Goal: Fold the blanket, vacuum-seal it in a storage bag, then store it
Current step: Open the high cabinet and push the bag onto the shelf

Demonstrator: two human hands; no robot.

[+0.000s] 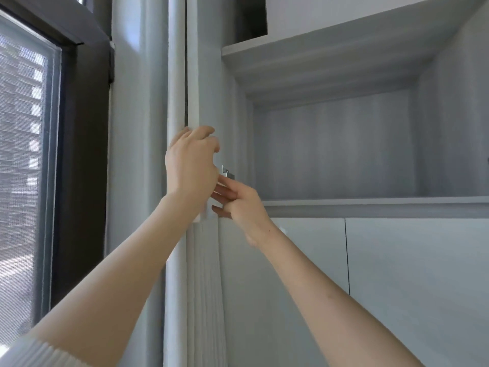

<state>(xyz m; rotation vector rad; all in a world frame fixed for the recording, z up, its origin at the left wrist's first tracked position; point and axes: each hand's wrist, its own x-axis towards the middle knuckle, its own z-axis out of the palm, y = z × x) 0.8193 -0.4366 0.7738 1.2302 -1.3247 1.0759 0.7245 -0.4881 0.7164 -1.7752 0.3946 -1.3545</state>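
A pale grey wall cabinet has an open compartment (pixel 336 144) with nothing visible inside it. Its door (pixel 205 88) is swung out to the left and shows almost edge-on. My left hand (pixel 191 160) is raised, its fingers curled round the door's edge just above a metal hinge (pixel 228 172). My right hand (pixel 238 205) reaches up beside it, straight fingers pointing left and touching the door's lower inner side under the hinge. No blanket or storage bag is in view.
Another open shelf (pixel 344 41) lies above the compartment. Below it are shut cabinet doors (pixel 412 274). A round white pipe (pixel 176 75) runs up the wall left of the cabinet. A dark-framed window (pixel 26 154) fills the left.
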